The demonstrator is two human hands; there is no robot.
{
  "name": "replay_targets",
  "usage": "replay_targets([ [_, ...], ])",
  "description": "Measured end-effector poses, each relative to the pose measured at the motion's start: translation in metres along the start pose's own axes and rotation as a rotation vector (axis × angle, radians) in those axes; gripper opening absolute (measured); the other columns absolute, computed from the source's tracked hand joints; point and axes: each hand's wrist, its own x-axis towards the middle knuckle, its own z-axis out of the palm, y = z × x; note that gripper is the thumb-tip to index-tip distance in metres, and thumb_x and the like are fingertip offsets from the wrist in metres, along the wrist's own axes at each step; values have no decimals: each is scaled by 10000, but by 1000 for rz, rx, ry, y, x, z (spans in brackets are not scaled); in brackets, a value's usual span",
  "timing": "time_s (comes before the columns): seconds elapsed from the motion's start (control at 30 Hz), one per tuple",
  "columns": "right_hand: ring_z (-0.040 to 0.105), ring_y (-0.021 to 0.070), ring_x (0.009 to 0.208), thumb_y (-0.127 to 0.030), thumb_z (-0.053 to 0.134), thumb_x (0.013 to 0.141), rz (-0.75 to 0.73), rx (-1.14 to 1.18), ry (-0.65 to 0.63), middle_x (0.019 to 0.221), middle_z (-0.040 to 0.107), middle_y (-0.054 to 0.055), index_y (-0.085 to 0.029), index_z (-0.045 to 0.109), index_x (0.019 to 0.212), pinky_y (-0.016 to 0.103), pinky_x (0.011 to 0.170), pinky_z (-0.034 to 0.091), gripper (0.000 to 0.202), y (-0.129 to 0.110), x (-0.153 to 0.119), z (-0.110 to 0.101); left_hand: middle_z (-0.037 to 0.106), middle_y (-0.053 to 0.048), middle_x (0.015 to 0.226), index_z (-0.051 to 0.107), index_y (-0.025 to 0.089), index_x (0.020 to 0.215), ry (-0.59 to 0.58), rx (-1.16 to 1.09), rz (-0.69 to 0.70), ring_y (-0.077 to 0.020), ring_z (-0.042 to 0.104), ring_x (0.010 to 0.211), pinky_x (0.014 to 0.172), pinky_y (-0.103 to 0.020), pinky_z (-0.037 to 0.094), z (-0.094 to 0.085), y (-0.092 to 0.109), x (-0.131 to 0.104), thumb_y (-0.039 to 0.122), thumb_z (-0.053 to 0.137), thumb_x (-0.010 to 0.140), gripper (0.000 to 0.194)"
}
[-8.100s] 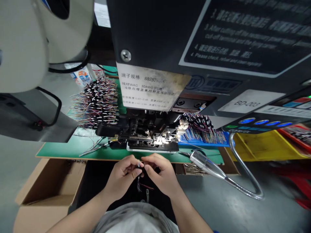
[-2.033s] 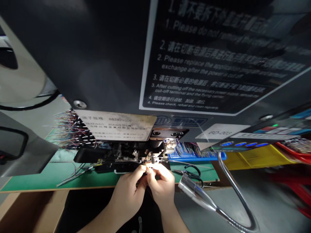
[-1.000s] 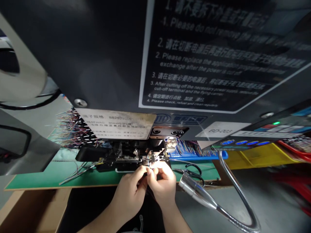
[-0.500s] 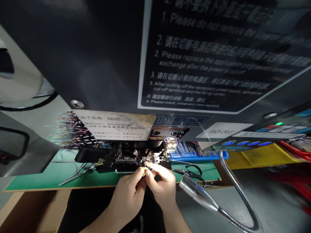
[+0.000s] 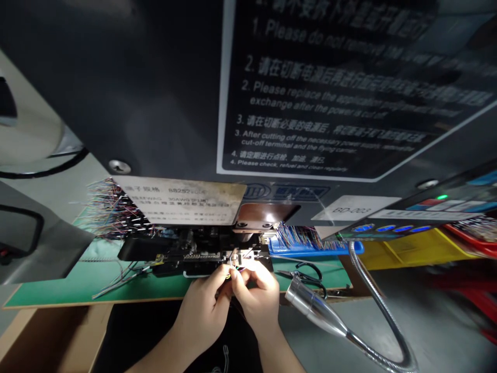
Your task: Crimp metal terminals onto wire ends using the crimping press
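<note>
My left hand and my right hand meet at the front of a terminal crimping machine. Thin coloured wires are pinched between the fingertips of both hands. Yellow, green and pink strands show; the rest of the bundle is hidden by the fingers. One wire end points up toward the lit metal applicator, just beyond the fingertips. Whether it touches the applicator I cannot tell.
Scissors lie on the green bench top, beside a bent metal lamp. Wire bundles fill a blue tray. More wires bristle at the left. A yellow bin stands on the right.
The machine's press block behind the applicator has come down, exposing more of its coppery plate. My hands stay at the applicator with the wires, and the view has shifted slightly.
</note>
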Motion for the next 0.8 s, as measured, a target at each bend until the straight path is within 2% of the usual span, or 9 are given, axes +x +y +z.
replay_targets([
  [0.13, 398, 98, 429, -178, 656, 816, 27, -9, 28, 509, 426, -82, -182, 661, 856, 223, 446, 410, 40, 0, -1, 1, 748, -27, 990, 616, 246, 1086, -38, -19, -10, -200, 721, 831, 693, -251, 525, -1, 2, 1, 84, 425, 909, 307],
  [0.27, 446, 107, 459, -146, 612, 824, -12, -7, 13, 574, 550, -34, -186, 706, 851, 228, 458, 418, 105, 0, 0, 0, 749, -28, 967, 619, 245, 1077, -46, -17, -10, -207, 724, 865, 704, -248, 525, -1, 3, 1, 103, 440, 913, 281],
  [0.33, 459, 112, 461, -148, 611, 830, -20, 1, 5, 576, 567, -27, -186, 727, 873, 235, 466, 428, 129, 1, 0, -1, 748, -22, 933, 616, 244, 1046, -46, -10, -12, -200, 725, 834, 681, -243, 516, -1, 3, 1, 113, 444, 917, 252],
  [0.47, 452, 115, 451, -172, 624, 834, -18, 8, 4, 540, 534, -38, -189, 745, 899, 242, 467, 439, 138, 2, 0, -2, 744, -11, 898, 602, 243, 1003, -47, 7, -11, -193, 717, 771, 648, -244, 498, -1, 5, 0, 104, 438, 914, 233],
  [0.7, 440, 109, 446, -182, 617, 851, -10, 30, -2, 530, 499, -49, -183, 730, 893, 241, 473, 422, 120, 1, 0, -1, 742, -25, 971, 599, 250, 1049, -46, -16, -9, -204, 719, 891, 723, -246, 511, -1, 4, 3, 124, 446, 924, 235],
  [0.8, 436, 105, 436, -199, 640, 840, 36, 59, 16, 511, 470, -68, -192, 675, 856, 232, 472, 419, 39, 2, -2, -1, 740, -13, 949, 590, 250, 1031, -74, -21, -50, -198, 714, 847, 700, -242, 501, -2, 4, 3, 129, 443, 931, 216],
])
